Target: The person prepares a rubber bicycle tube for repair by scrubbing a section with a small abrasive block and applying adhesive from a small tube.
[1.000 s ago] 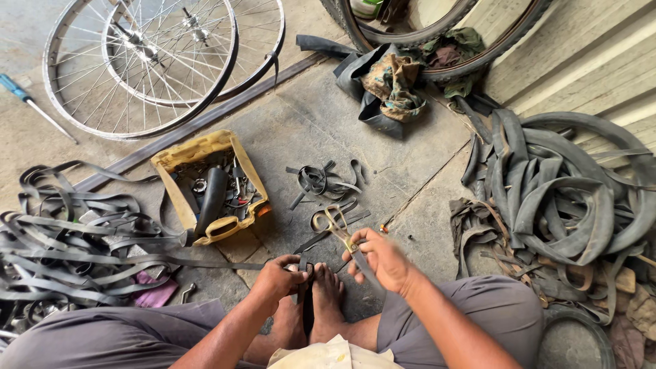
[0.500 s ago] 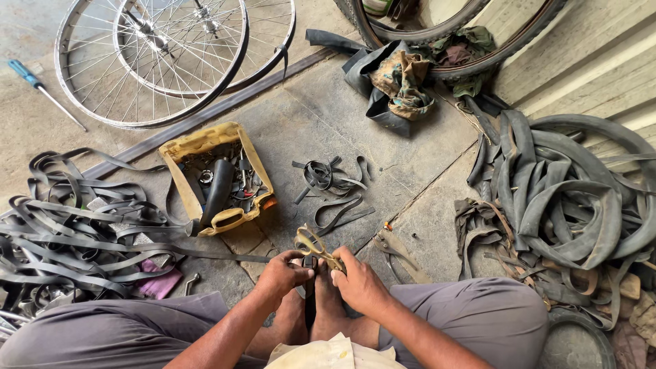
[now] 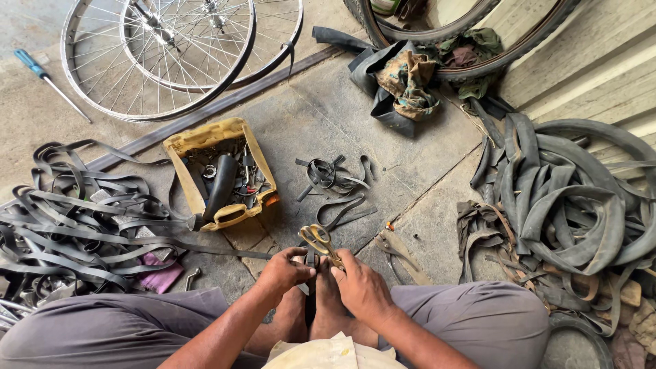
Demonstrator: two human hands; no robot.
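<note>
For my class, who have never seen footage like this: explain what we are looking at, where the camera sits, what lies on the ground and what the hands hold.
There is no machine here: a person sits on a concrete floor, and a camera worn on their head looks down at their two bare hands. The right hand holds brass-coloured metal scissors, while the left hand grips a narrow black rubber strip between the hands. Left of them lies a heap of black rubber strips, and ahead a yellow plastic tray of small parts. Spoked bicycle wheels and a blue-handled screwdriver lie further off; old black inner tubes pile up on the right.
</note>
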